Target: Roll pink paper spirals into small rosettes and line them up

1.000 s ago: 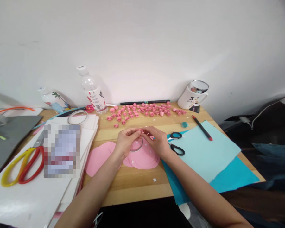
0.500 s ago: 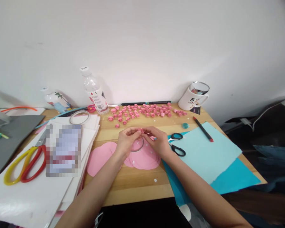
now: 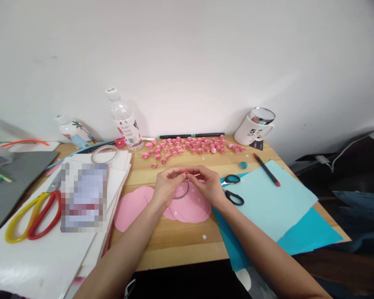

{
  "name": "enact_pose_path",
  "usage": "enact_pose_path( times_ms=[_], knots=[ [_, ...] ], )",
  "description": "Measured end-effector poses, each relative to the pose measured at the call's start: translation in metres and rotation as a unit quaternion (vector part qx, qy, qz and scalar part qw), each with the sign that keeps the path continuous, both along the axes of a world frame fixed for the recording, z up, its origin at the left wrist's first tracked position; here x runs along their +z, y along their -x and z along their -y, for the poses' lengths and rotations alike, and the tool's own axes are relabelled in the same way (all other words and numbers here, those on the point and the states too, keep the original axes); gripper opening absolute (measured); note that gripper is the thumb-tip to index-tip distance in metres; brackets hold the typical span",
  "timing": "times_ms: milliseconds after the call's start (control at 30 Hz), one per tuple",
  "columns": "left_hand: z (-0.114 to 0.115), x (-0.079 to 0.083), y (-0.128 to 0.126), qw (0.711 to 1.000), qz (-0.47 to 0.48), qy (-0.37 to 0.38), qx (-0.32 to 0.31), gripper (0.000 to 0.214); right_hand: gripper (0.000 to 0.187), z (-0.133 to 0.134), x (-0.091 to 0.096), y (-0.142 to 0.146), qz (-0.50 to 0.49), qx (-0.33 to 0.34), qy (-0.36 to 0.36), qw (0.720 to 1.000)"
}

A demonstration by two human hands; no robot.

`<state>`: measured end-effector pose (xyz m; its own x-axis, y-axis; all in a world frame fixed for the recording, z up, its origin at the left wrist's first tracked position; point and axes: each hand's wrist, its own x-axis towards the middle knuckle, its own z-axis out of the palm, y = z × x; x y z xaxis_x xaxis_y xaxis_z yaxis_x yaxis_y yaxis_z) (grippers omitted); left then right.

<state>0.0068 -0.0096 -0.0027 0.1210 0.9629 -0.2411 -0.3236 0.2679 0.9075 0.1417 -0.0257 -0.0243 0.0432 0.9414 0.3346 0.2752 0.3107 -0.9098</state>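
My left hand and my right hand meet over the middle of the wooden desk. Both pinch a small pink paper roll between their fingertips. Under the hands lie pink paper circles and a clear tape ring. Several finished pink paper rolls are scattered along the back of the desk.
Black-handled scissors rest on light blue paper sheets at the right, with a red pencil. A white mug, two water bottles, a black pen, white boards with yellow and red scissors stand around.
The hands have barely moved; the fingertips have shifted slightly on the pink roll. The camera view has drifted a little.
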Motion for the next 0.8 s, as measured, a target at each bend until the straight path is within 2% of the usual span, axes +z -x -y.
enact_pose_path(
  times_ms=[167, 267, 467, 533, 600, 700, 800],
  knots=[
    [0.0011, 0.0029, -0.0015, 1.000, -0.011, 0.006, 0.010, 0.015, 0.020, -0.0014, -0.0021, 0.0000, -0.058, 0.003, 0.055, 0.997],
    [0.0014, 0.0027, -0.0019, 0.999, -0.036, -0.001, 0.028, 0.012, 0.021, -0.0010, -0.0027, 0.0003, -0.061, 0.005, 0.053, 0.997],
    [0.0026, 0.0026, -0.0029, 0.997, -0.065, -0.014, 0.031, 0.010, 0.012, 0.0024, 0.0017, 0.0035, -0.007, 0.008, -0.029, 1.000],
    [0.0028, 0.0011, -0.0034, 0.996, -0.075, -0.023, 0.036, 0.011, 0.011, 0.0040, 0.0031, 0.0052, 0.024, -0.005, -0.071, 0.997],
    [0.0028, -0.0014, -0.0038, 0.995, -0.083, -0.038, 0.038, 0.012, 0.010, 0.0050, 0.0033, 0.0062, 0.037, -0.022, -0.085, 0.995],
    [0.0029, -0.0036, -0.0036, 0.995, -0.080, -0.052, 0.035, 0.011, 0.009, 0.0046, 0.0010, 0.0063, 0.001, -0.024, -0.037, 0.999],
    [0.0033, -0.0008, -0.0026, 0.997, -0.067, -0.026, 0.015, 0.017, 0.012, 0.0026, -0.0022, 0.0056, -0.055, -0.018, 0.015, 0.998]
  ],
)
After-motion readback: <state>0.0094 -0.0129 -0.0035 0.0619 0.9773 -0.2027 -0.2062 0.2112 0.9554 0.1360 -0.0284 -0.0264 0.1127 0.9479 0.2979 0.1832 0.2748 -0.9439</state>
